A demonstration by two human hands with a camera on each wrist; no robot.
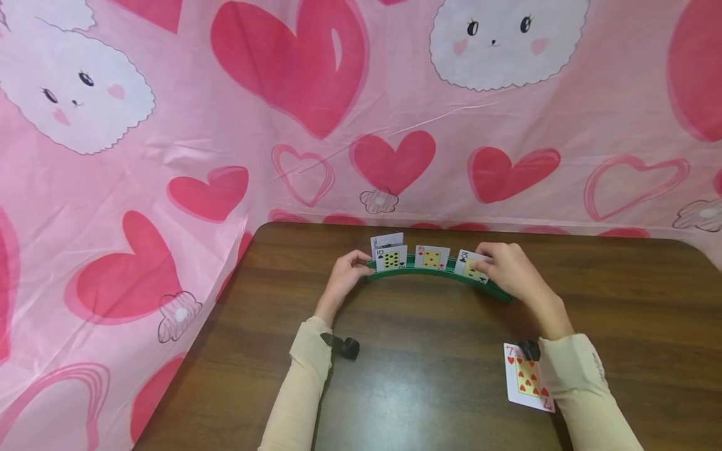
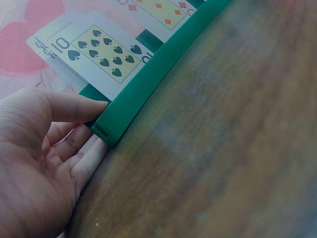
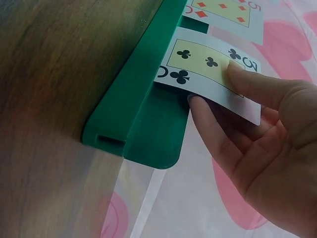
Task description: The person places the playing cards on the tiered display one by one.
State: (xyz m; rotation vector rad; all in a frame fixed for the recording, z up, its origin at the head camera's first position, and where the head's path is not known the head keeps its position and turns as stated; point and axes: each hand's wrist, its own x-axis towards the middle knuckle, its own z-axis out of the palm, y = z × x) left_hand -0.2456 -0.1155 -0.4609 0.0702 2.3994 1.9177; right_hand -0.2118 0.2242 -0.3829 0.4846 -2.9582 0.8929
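Note:
A curved green card holder (image 1: 434,273) stands on the table with playing cards upright in its slot. My left hand (image 1: 345,275) pinches its left end, thumb (image 2: 81,106) in front and the other fingers behind and below. Toward the right end, my right hand (image 1: 510,266) grips the three of clubs (image 3: 198,64) between thumb and fingers; its lower edge meets the slot, and the card bends slightly. The ten of spades (image 1: 392,257) stands near the left end, partly covering another card (image 1: 389,238) behind it. Mid-holder is the five of diamonds (image 1: 432,258).
A seven of hearts (image 1: 527,379) lies face up on the brown wooden table (image 1: 417,388), partly under the right forearm and its wrist camera (image 1: 529,349). Behind the table hangs a pink cloth (image 1: 406,113) printed with hearts.

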